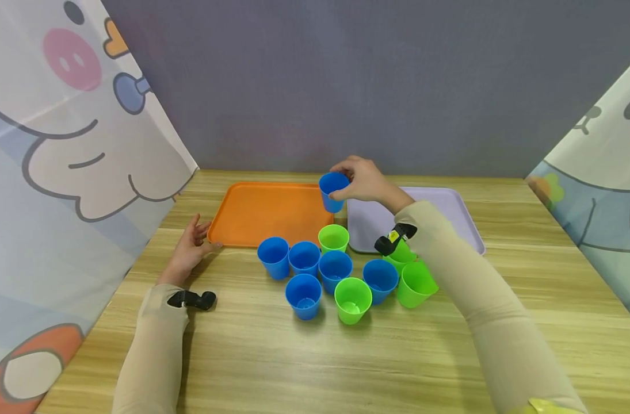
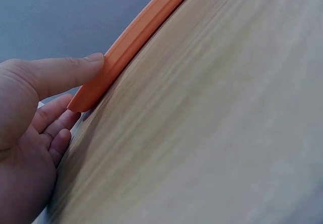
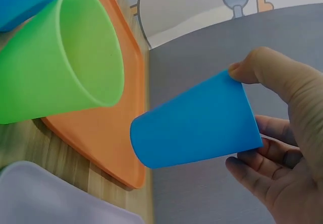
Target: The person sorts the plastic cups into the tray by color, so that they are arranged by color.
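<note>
1. Widest of all, the wood-grained table (image 1: 242, 356) runs beneath everything here.
2. On it lies the orange tray (image 1: 273, 213), flat and low-rimmed, with the lilac tray (image 1: 369, 224) just beside it on the right.
3. Then the crowd in front of them: five blue cups (image 1: 302, 296) and four green cups (image 1: 353, 301), mouths up, closely bunched.
4. Over at the orange tray's front left corner, here's the left hand (image 1: 187, 253) — thumb resting on the rim, the other fingers loose beside the corner.
5. And the right hand (image 1: 363, 179) has a proper grip, thumb on one side of a rim and fingers on the other.
6. In that grip, the held blue cup (image 3: 197, 123): smooth, plain, one solid bright blue, tapering from a wide mouth to a narrower, round-edged base. From the head it sits near upright against the orange tray's back right corner — how high above, I can't tell.
</note>
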